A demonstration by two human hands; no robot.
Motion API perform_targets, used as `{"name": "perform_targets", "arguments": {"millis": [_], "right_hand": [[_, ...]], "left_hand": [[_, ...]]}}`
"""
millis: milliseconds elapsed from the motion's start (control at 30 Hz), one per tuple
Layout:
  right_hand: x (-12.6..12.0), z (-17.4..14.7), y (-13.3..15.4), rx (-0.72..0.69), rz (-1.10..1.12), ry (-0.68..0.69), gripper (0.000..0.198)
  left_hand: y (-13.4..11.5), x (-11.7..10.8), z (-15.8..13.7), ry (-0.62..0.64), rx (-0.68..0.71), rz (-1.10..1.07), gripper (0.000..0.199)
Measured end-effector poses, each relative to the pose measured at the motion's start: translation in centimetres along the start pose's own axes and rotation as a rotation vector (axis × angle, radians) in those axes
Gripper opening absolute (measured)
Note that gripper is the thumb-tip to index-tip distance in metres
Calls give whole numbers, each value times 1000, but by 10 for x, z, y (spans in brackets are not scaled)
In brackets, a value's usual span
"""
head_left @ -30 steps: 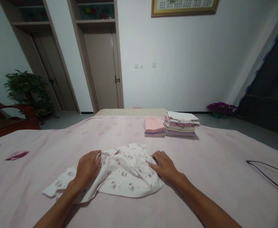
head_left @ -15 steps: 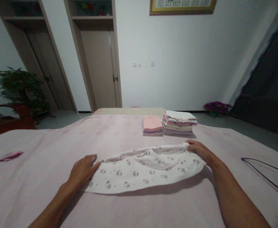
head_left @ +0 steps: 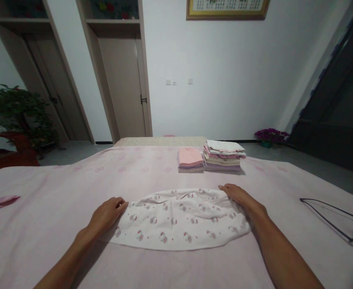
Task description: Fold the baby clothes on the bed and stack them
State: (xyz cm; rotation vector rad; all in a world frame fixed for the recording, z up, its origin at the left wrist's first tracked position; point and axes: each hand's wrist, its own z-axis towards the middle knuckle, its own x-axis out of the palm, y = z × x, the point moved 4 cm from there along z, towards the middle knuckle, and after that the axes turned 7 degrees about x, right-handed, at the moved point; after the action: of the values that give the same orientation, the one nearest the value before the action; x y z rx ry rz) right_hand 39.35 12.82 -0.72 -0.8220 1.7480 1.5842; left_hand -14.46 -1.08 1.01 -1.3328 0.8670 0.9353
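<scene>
A white cloth garment [head_left: 176,224] with a small cartoon-cat print lies folded lengthwise on the pink bedspread [head_left: 152,269], its upper layer rumpled; I cannot tell what kind of garment it is. At its left end, next to a small pale tag, my left hand [head_left: 111,210] pinches the edge with thumb and fingers together. My right hand [head_left: 239,196] is closed at the upper right corner, its fingertips on the fabric and its wrist beside the right end.
Behind the garment stand a taller stack of folded clothes [head_left: 224,156] and a lower pink-topped stack [head_left: 190,158]. A black wire hanger [head_left: 329,218] lies at the right. On the left is a small pink cloth piece [head_left: 2,202].
My right hand has come down and left, bringing the garment's raised right end onto the bedspread. The cloth now lies flatter. My left hand stays at the left end. The view has shifted slightly right.
</scene>
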Motion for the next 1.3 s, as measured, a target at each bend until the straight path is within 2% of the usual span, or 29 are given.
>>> {"name": "perform_targets", "arguments": {"millis": [100, 167, 267, 367, 433, 500, 600, 667, 733, 767, 833, 900, 1000, 1100, 1200, 1300], "right_hand": [[5, -6, -2, 21, -54, 163, 17], [3, -13, 0, -8, -49, 214, 23], [4, -24, 9, -54, -43, 327, 30], [9, -33, 21, -78, -18, 432, 23], [7, -34, 28, -108, 23, 397, 17], [0, -31, 34, -151, 95, 264, 16], [-15, -24, 34, -154, 265, -10, 25], [-21, -21, 29, -120, 388, -134, 31], [-21, -20, 23, -79, 498, -157, 34], [-18, -20, 20, -57, 541, -133, 35], [-12, -21, 14, -7, 614, -64, 34], [-7, -23, 10, 24, 703, 20, 32], [-3, -24, 5, 39, 858, 132, 30], [-2, -22, 0, 53, 963, 186, 33], [-1, -15, -4, 56, 1051, 112, 35], [3, -8, -10, 73, 1070, -57, 30]], "left_hand": [[8, 1, 2, 45, 1, -141, 35], [16, 0, 3, 39, -35, -195, 34], [20, -4, 3, 31, -40, -161, 36], [14, -6, 2, 80, -22, -63, 43], [10, -6, 2, 106, -7, 14, 45], [6, -4, 1, 123, 16, 29, 40], [0, -2, 0, 139, 78, -103, 26], [-7, -4, -3, 138, 125, -217, 38], [-14, -4, -6, 201, 139, -291, 50], [-17, -4, -9, 266, 143, -313, 50], [-23, -2, -13, 397, 166, -325, 40], [-26, -1, -17, 451, 188, -289, 29], [-21, -4, -16, 377, 163, -220, 19], [-17, -11, -7, 267, 157, -327, 22], [-11, -26, 14, 48, 133, -426, 27], [-7, -38, 39, -194, 103, -245, 24]]}}
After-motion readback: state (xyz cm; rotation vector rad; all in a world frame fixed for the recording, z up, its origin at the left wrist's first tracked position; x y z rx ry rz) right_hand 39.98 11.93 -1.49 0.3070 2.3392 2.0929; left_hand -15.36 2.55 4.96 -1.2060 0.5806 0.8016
